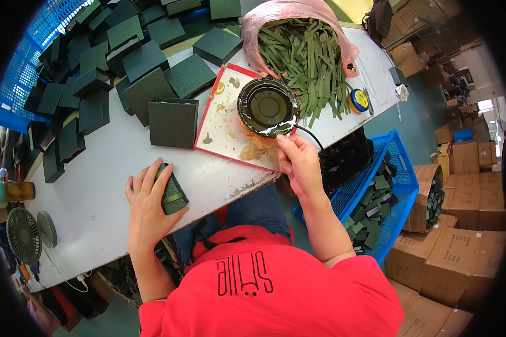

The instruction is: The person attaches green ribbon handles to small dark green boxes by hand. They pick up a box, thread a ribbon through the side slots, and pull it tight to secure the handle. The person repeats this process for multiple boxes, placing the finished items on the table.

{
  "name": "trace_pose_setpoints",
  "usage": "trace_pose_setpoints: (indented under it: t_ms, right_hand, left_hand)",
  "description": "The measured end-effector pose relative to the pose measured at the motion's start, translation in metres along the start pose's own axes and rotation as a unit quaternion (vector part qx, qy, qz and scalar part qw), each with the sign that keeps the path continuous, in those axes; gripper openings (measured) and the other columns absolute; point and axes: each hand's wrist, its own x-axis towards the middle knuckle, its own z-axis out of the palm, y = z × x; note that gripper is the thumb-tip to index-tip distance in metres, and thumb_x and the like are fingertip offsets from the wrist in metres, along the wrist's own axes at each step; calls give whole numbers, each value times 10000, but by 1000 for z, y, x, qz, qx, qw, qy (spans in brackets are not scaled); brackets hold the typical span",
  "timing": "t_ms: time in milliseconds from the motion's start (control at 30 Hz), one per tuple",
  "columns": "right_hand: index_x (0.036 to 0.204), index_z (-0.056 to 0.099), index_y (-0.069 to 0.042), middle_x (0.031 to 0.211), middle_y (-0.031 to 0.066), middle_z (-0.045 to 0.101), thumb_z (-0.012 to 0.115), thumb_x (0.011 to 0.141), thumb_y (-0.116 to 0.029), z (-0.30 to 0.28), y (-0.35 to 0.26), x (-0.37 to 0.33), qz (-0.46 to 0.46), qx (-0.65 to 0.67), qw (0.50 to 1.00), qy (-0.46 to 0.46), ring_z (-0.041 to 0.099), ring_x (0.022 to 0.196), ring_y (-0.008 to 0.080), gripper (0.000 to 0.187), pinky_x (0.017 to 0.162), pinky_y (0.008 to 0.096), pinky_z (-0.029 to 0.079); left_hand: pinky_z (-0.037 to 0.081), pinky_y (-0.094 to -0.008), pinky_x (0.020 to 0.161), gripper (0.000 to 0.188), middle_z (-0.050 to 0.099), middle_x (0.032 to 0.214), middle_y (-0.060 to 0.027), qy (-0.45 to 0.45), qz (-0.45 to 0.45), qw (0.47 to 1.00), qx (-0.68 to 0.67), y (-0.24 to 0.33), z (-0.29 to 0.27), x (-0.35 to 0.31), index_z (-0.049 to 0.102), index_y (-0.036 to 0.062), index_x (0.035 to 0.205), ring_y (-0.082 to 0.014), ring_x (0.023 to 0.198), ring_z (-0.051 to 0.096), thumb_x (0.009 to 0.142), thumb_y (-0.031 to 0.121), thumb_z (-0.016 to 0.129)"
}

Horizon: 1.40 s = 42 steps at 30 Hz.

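My left hand (148, 199) lies over a small dark green box (176, 191) near the table's front edge, fingers and thumb curved round it. A lighter green ribbon strip (173, 198) crosses this box. My right hand (299, 160) pinches at the near rim of a round black pot (268, 105) of dark, glossy liquid. Between thumb and forefinger shows what looks like the end of a green ribbon; most of it is hidden. Amber drips coat the pot's side. Beneath it is a stained white board (222, 121) with red edges.
Many green boxes (146, 59) crowd the table's left and back. A pink plastic bag (298, 10) spills green ribbon strips (306, 59). A yellow-and-blue tin (358, 100) sits at right. Below are a blue crate (402, 185) and cartons (452, 253). A small fan (23, 236) stands left.
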Motion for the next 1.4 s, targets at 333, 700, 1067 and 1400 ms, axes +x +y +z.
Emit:
trace_pose_setpoints:
  t_ms: [333,700,1067,1400]
  right_hand:
    - [865,562,-51,669,-27,541,665,960,-119,-1,-4,-21,-34,-7,999,-9,391,518,21,157,464,198,268]
    - [924,608,-23,795,-50,590,680,956,-129,43,9,-68,127,-156,945,-258,495,686,-2,133,602,183,398]
    - [828,588,-37,690,-76,536,701,943,-169,57,10,-66,188,-202,910,-310,436,626,-10,209,535,199,329]
    - [772,595,9,682,8,603,655,919,-167,60,8,-62,201,-296,870,-340,545,618,63,236,569,252,443]
  left_hand:
    - [309,-477,1123,900,491,1471,-132,48,30,998,-37,-3,2,1,522,63,1377,-349,1327,454,554,149,876]
    - [365,-437,1110,1063,514,1462,-144,30,182,948,-259,10,-7,13,438,35,1457,-351,1329,467,519,166,921]
    - [377,-436,1093,1014,531,1453,-129,1,216,939,-267,15,-10,16,461,25,1428,-347,1304,486,537,189,916]
    - [382,-442,1045,863,562,1416,-127,-13,261,941,-214,24,-12,19,517,38,1373,-333,1251,528,580,134,844]
